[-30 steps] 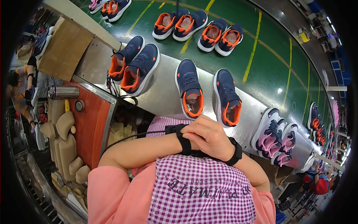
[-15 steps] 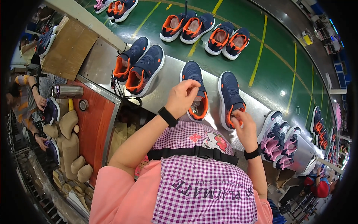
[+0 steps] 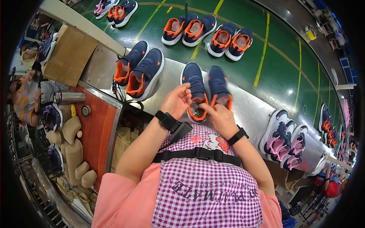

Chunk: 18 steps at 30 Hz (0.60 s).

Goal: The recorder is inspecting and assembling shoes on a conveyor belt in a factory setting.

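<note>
Two navy sneakers with orange linings stand side by side on the metal ledge in front of me, toes pointing away. My left hand [image 3: 177, 102] is beside the left sneaker [image 3: 194, 79], its fingers curled with nothing visible in them. At the heel of the right sneaker [image 3: 218, 81], my right hand [image 3: 223, 121] grips the collar, and this shoe is blurred by motion. A digit of that hand reaches over the left sneaker's opening, where clear plastic-like filling shows. The fingertips inside the right sneaker are partly hidden.
Another navy pair [image 3: 143, 72] stands left on the metal ledge [image 3: 173, 72]. Pink-and-grey sneakers [image 3: 283, 138] sit at its right. More shoes ride the green belt [image 3: 247, 64]. Left are a cardboard box [image 3: 70, 55], a metal flask [image 3: 69, 98] and beige shoe forms [image 3: 74, 155]. Other people work farther left.
My right hand has moved left with the right sneaker, bringing it close beside the left one. My left hand has drawn back slightly from the left sneaker's strap.
</note>
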### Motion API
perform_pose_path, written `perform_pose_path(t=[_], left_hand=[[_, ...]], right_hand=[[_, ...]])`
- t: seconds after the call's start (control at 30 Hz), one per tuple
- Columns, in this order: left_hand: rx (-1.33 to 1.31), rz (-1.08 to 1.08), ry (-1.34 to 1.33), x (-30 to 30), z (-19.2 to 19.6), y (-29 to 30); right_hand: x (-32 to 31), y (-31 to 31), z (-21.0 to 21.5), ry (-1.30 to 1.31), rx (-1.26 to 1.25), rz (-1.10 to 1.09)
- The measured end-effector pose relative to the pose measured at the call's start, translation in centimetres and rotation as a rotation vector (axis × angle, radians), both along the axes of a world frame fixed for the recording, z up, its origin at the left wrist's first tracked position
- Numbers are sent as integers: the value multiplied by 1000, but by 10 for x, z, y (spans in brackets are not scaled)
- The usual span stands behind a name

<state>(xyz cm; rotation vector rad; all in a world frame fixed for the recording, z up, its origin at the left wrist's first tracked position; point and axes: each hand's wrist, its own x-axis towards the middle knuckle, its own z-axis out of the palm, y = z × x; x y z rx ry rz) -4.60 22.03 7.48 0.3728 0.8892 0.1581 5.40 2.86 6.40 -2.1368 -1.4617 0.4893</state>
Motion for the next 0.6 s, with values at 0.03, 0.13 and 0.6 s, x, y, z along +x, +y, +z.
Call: perform_pose_path(t=[0.03, 0.13, 0.6], left_hand=[[99, -69, 66, -3, -5, -7], [360, -182, 207, -3, -5, -13], [1625, -910, 381, -38, -39, 6]], right_hand=[[-4, 2, -3, -5, -56, 68], [-2, 9, -9, 5, -117, 57], [90, -85, -5, 1, -139, -450]])
